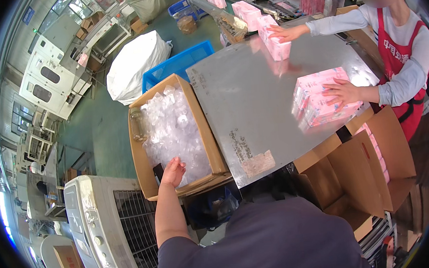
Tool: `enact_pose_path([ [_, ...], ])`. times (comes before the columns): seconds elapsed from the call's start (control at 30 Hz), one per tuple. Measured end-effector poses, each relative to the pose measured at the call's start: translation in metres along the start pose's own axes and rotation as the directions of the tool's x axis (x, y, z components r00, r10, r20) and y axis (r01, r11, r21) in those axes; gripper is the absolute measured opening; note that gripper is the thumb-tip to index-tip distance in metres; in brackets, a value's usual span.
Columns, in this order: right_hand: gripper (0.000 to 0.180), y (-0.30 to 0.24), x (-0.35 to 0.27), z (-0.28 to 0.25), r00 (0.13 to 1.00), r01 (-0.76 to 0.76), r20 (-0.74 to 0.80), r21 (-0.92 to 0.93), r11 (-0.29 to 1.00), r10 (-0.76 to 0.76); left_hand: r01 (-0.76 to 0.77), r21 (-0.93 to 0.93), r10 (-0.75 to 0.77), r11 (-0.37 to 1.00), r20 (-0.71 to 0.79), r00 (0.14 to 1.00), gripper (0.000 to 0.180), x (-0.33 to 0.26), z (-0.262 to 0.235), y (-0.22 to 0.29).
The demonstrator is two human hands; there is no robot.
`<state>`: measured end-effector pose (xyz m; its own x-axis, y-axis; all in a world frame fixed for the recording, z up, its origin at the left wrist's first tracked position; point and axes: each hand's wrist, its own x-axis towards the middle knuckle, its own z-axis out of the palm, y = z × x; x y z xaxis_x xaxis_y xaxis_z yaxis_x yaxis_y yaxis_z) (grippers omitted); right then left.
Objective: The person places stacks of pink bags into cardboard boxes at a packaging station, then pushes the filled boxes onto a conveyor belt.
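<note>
My left hand (173,171) is above the near part of an open cardboard box (205,134). Its fingers are curled together, and what they hold, if anything, I cannot make out. Many small translucent plastic pieces (173,122) fill the box. A clear jar (137,125) lies along its left side, and a dark flat object (158,172) sits beside my hand. My right hand is out of view, hidden below my dark sleeve and body.
On the metal table (253,116), a co-worker in a red apron (399,54) touches pink packs (317,95). Open cartons (348,174) stand at right. A blue crate (178,61), white sack (138,64) and air cooler (101,228) are to the left.
</note>
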<state>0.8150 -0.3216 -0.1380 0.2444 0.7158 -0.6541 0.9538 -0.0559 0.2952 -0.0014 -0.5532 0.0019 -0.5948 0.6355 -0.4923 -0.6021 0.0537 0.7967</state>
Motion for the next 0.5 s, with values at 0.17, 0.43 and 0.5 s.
enact_pose_path([
  [0.17,0.052,0.014,0.011,0.019,0.998,0.006,0.068,-0.049,0.999,-0.002,-0.03,-0.065,0.027,0.997,-0.044,0.999,0.018,0.001,0.001,-0.005],
  [0.43,0.047,0.057,0.047,0.086,0.958,0.116,0.282,-0.235,0.965,-0.046,-0.022,-0.35,0.18,0.937,0.426,0.886,0.018,-0.005,0.111,0.012],
  [0.5,0.045,0.07,0.07,0.095,0.936,0.212,0.335,-0.301,0.93,-0.105,0.021,-0.308,0.119,0.951,0.43,0.895,0.017,-0.014,0.156,0.013],
])
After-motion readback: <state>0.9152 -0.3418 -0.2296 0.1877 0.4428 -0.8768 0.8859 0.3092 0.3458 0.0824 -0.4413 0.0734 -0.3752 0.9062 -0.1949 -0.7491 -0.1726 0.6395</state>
